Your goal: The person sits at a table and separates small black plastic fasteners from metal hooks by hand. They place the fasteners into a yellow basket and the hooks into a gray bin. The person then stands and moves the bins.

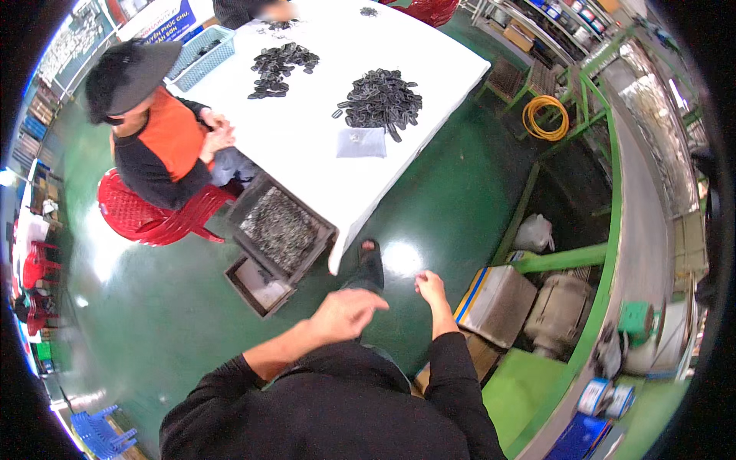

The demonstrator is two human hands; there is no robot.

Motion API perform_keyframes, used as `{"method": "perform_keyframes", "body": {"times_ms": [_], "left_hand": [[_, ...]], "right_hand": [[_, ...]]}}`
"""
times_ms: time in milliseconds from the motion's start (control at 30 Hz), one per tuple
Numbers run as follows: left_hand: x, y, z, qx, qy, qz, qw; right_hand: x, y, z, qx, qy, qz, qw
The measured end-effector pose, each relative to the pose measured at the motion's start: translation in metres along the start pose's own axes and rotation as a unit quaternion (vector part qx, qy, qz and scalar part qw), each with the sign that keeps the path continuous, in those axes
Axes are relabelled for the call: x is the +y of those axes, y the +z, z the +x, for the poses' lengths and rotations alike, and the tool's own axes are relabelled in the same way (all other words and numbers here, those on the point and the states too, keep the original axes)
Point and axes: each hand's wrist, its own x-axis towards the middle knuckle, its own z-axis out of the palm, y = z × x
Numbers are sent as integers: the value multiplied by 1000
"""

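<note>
My left hand (345,315) is in front of my body, above the floor, with its back up and its fingers partly hidden and smeared. My right hand (431,287) hangs over the green floor to the right, its fingers curled in; whether anything is inside them is hidden. Neither hand touches the table. Beyond them, a white-covered table (322,165) bears a large pile of black oval parts (381,100), a smaller spread of the same parts (280,69), and a clear plastic bag (361,143) in front of the large pile.
A dark crate of small metallic pieces (277,228) and a shallow tray (259,285) stand at the table's near corner. At left, a co-worker (172,146) sits on a red chair (134,215). A green frame (613,192), a motor (558,307) and a box (498,303) line the right.
</note>
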Motion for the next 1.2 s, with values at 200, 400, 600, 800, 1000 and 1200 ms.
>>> {"method": "perform_keyframes", "body": {"times_ms": [200, 400, 600, 800, 1000, 1200], "left_hand": [[-123, 5, 189, 96, -74, 16, 992], [-178, 7, 319, 110, -145, 7, 983], [-259, -3, 382, 316, -308, 82, 894], [-357, -25, 393, 484, -483, 206, 700], [-402, -5, 414, 490, -596, 263, 579], [-402, -2, 444, 520, -549, 233, 611]], "right_hand": [[-61, -50, 142, -94, -31, -146, 984], [-145, -122, 250, -140, -82, -261, 952], [-252, -129, 340, -109, -524, -378, 756], [-297, -102, 408, -255, -783, -369, 431], [-303, -84, 452, -318, -799, -319, 399], [-327, -80, 487, -274, -818, -345, 369]]}}
